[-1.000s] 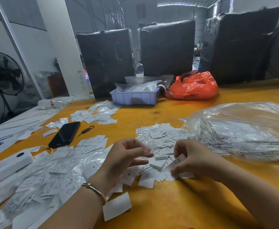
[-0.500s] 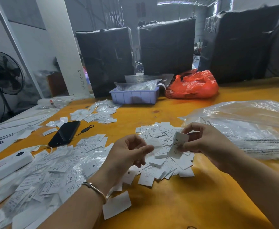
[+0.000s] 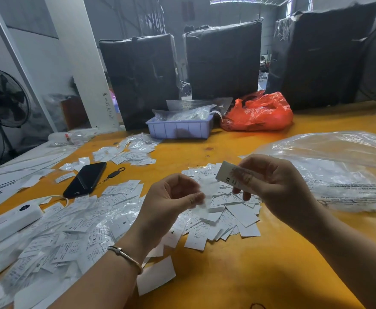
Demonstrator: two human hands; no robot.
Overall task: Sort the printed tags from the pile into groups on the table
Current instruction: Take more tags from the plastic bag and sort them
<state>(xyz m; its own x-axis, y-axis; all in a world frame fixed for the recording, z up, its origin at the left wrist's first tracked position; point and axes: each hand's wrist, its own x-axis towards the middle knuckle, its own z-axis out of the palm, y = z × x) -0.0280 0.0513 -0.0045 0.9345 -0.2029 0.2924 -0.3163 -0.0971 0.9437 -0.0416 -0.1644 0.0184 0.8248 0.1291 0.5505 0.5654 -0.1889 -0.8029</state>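
Head view: the right hand (image 3: 278,186) is raised above the yellow table (image 3: 238,275), thumb and fingers pinching a white tag (image 3: 228,176) printed "XS", which tilts toward the left hand. The left hand (image 3: 171,201), wearing a bracelet (image 3: 124,256) at the wrist, hovers just beside it with fingers curled; a blurred pale slip sits at its fingertips, but whether it is grasped cannot be told. Directly beneath both hands lies the pile of tags (image 3: 224,210), loosely heaped. A wider spread of tags (image 3: 71,230) covers the table to the left, near a black phone (image 3: 85,179). A clear plastic bag (image 3: 338,170) lies to the right; a lavender tray (image 3: 180,128) and an orange bag (image 3: 258,112) stand at the far side.
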